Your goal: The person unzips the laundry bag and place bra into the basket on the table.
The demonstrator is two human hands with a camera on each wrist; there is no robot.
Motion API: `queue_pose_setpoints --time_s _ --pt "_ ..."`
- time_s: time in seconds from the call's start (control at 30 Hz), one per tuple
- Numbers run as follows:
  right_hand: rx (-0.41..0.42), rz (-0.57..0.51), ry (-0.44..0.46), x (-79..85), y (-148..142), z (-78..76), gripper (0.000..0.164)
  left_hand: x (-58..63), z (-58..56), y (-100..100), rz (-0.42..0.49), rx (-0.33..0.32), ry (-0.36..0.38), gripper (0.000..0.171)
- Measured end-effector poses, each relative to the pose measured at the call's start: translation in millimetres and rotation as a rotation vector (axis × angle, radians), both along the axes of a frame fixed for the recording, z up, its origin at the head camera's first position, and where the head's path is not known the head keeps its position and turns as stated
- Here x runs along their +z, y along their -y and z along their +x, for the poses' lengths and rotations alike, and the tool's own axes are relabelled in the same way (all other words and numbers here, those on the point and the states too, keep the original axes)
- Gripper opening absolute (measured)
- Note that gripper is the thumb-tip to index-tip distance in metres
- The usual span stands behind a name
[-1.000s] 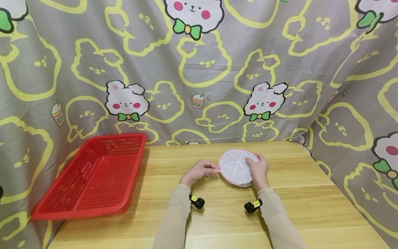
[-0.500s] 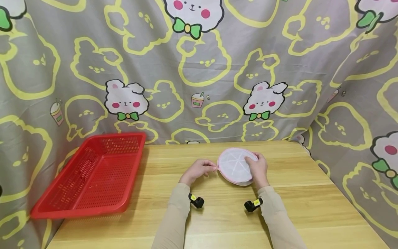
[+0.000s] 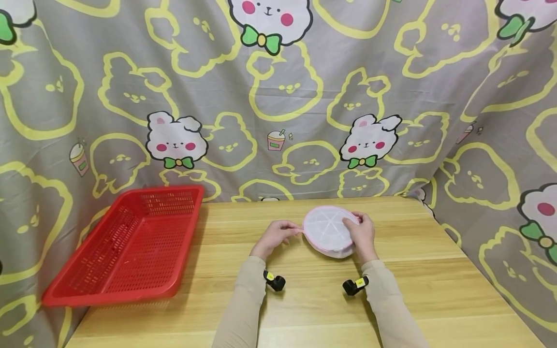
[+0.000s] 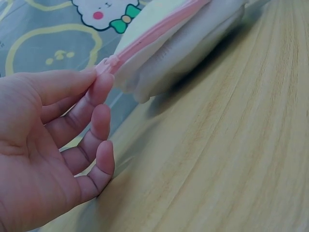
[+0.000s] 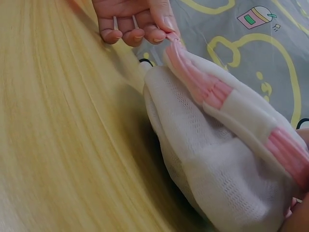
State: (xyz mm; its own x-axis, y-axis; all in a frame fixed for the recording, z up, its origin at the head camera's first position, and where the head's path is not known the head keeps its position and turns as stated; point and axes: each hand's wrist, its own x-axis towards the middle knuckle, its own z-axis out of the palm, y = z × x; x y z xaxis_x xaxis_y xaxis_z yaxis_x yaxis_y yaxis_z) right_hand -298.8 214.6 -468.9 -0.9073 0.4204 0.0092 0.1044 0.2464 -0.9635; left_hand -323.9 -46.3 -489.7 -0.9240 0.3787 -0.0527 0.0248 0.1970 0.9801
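A wood-topped table (image 3: 278, 299) in pale yellow-brown, its grain running crosswise, widens toward the near side and reaches back to the curtain (image 3: 243, 96). On its left end stands a shallow red plastic basket (image 3: 184, 232), rectangular and slotted, open side up, its rim jutting past the left edge.

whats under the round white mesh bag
Below the edge of the round white mesh bag, yellowish wood-grain tabletop shows; whatever lies directly beneath the bag is covered and cannot be seen.

I've got this round white mesh laundry bag (image 3: 327, 231) in my grip, spoked top facing me, pink zipper (image 4: 159, 33) edging it, sides kinda slumpy.
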Motion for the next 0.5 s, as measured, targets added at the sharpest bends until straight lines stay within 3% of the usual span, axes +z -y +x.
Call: queue_pose_setpoints --time_s 0.5 --pt "0.010 -0.029 -0.033 2.5 -5.3 0.3 0.050 -2.0 1.2 -3.8 0.039 0.137 0.004 0.019"
